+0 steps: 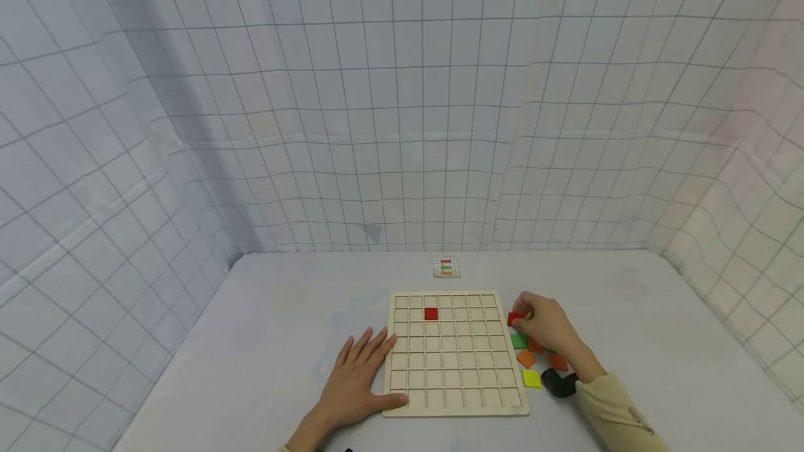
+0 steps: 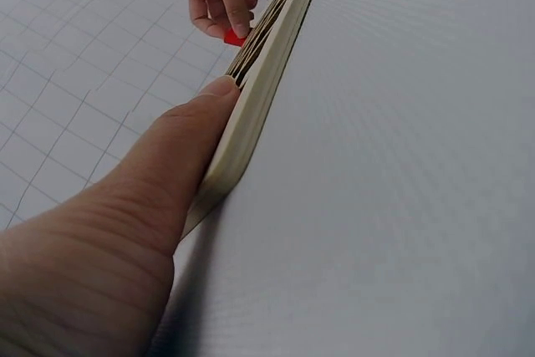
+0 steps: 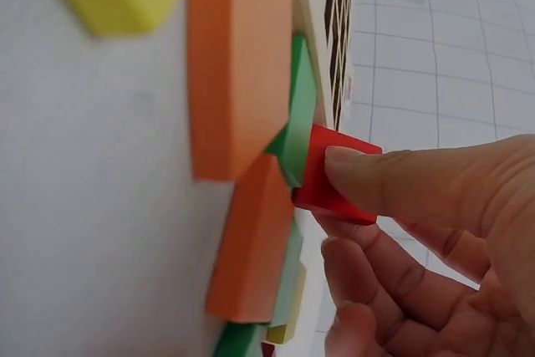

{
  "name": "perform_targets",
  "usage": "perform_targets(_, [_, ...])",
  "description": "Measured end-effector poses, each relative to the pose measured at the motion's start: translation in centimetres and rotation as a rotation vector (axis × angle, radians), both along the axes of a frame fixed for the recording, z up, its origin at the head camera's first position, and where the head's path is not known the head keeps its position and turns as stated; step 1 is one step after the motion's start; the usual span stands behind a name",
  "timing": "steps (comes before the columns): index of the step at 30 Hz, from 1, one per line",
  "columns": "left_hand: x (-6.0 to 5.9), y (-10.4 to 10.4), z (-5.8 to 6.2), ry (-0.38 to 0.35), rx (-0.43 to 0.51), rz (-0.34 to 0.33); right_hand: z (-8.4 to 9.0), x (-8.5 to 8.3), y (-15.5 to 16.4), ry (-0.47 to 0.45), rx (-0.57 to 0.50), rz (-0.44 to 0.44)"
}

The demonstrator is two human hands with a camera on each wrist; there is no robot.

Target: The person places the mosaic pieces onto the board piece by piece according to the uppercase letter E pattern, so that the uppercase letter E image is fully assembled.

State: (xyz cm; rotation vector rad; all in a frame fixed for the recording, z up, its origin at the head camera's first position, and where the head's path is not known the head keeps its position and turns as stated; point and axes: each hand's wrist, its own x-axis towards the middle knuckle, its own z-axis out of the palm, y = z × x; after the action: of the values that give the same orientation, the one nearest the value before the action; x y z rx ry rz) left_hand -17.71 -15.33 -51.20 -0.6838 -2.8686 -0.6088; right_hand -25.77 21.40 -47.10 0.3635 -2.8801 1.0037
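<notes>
Pinching a small red square tile [image 3: 334, 186] between thumb and fingertips, your right hand [image 1: 549, 326] sits just beside the right edge of the pale wooden grid board [image 1: 453, 353], near its far corner. Only your right wrist view shows that this tile touches a green square tile [image 3: 299, 123], with orange tiles [image 3: 238, 64] packed against the board's side. Your head view alone shows another red tile [image 1: 430, 313] seated in a cell toward the board's far left, and a small pattern card [image 1: 446, 267] beyond the board. Your left hand [image 1: 361, 379] lies flat with fingers relaxed, holding nothing; your left wrist view shows its thumb [image 2: 196, 123] pressed against the board's left edge.
</notes>
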Motion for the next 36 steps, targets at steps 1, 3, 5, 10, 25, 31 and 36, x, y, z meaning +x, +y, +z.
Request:
perform_targets(1, [0.0, 0.0, 0.0, 0.0, 0.0, 0.0, 0.0, 0.0, 0.0, 0.004, -0.007, 0.006])
perform_targets(3, [0.0, 0.0, 0.0, -0.002, -0.001, 0.001, 0.1, 0.1, -0.2, 0.008, -0.019, 0.014])
perform_targets(5, [0.0, 0.0, 0.0, -0.003, -0.002, 0.002, 0.2, 0.2, -0.3, 0.005, -0.034, 0.024])
perform_targets(10, [0.0, 0.0, 0.0, -0.001, -0.009, 0.004, 0.3, 0.2, -1.1, 0.044, -0.088, 0.037])
perform_targets(25, [0.0, 0.1, 0.0, 0.001, -0.009, 0.009, 0.0, -1.4, -6.4, 0.077, -0.216, 0.236])
perform_targets(31, [-0.1, 0.1, -0.2, 0.006, -0.014, 0.011, 0.0, -1.9, -8.4, 0.048, -0.231, 0.268])
perform_targets(36, [0.0, 0.1, -0.3, 0.006, -0.004, 0.01, 0.0, -2.0, -9.4, 0.05, -0.222, 0.263])
